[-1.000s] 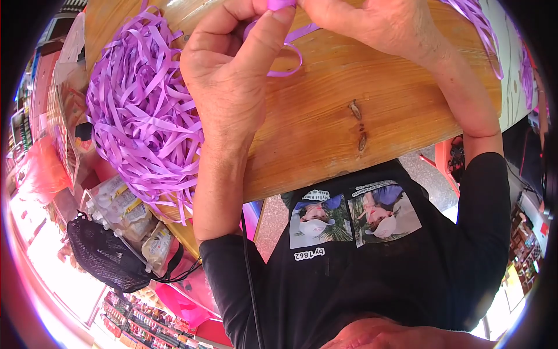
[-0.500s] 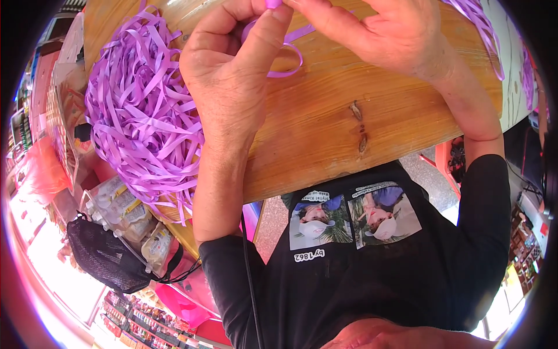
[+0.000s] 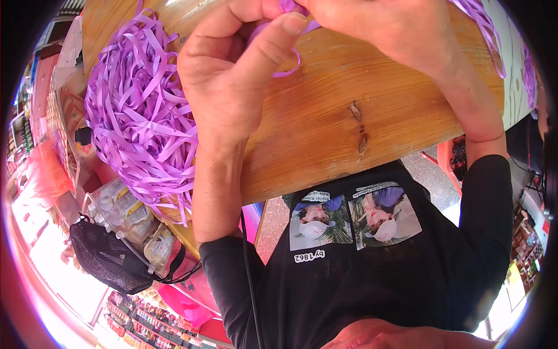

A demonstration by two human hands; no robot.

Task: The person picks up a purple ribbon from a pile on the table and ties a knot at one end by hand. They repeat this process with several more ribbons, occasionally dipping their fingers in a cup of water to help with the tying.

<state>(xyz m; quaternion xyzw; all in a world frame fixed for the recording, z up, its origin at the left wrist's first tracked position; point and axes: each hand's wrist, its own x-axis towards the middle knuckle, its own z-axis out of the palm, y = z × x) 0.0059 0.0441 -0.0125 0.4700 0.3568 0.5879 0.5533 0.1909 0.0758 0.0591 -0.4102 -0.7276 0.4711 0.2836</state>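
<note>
At the top edge, my left hand (image 3: 229,70) pinches a narrow purple ribbon (image 3: 289,6) between thumb and fingers. A loop of that ribbon hangs below the thumb, over the wooden table. My right hand (image 3: 386,29) reaches in from the right, its fingertips closed at the same folded bit of ribbon, against the left fingertips. The frame's top edge cuts off part of both hands. Left of my left wrist lies a big tangled heap of purple ribbon (image 3: 139,110), some strands drooping over the table's edge.
The wooden table (image 3: 314,128) has its near edge just before my body. More purple ribbon strands (image 3: 479,26) lie at the far right, by a whitish surface (image 3: 514,75). Left of the table are a black mesh bag (image 3: 107,256), clear plastic packages (image 3: 131,212) and a pinkish-red plastic bag (image 3: 46,168).
My right hand has turned and moved its fingertips closer onto the ribbon. The left thumb has shifted slightly right, and the ribbon between the fingertips now looks folded.
</note>
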